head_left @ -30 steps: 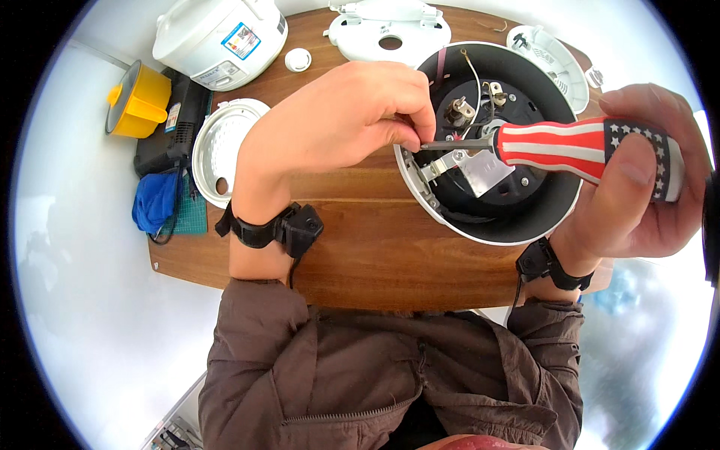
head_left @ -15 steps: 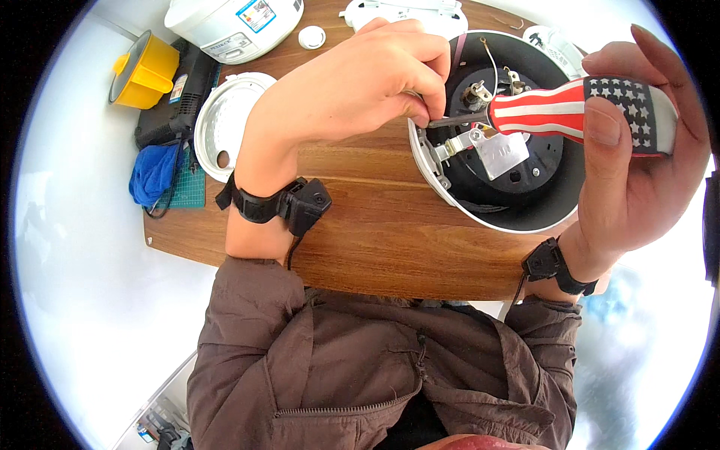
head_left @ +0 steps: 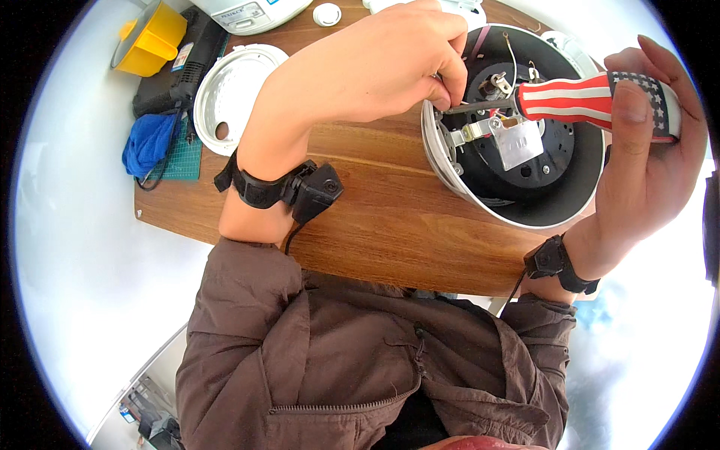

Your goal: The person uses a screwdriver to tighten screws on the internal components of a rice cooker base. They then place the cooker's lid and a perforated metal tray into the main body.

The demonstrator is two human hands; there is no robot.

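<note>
A screwdriver [head_left: 566, 100] with a red, white and black starred handle lies almost level across an opened round appliance body [head_left: 450, 174]. My right hand [head_left: 649, 180] is closed around the handle, thumb on the near side. Its metal shaft points left, to the inner side of the rim. There my left hand [head_left: 397, 64] pinches with thumb and forefinger at the shaft's tip; whatever sits between the fingertips is hidden. Inside the dark body are a bent silver metal plate [head_left: 520, 142], a bracket [head_left: 469, 133], wires and a round black base [head_left: 559, 154].
Left on the wooden table [head_left: 360, 217] lie a round white lid [head_left: 244, 79] with a hole, a blue cloth [head_left: 146, 142], a green mat [head_left: 184, 159], a black device [head_left: 157, 91] and a yellow container [head_left: 161, 45]. A white appliance [head_left: 259, 13] and small white cap [head_left: 327, 14] stand farther back.
The view has shifted, so the table items sit higher in the picture and the appliance body farther right. My hands keep their holds, the screwdriver tip still at the rim.
</note>
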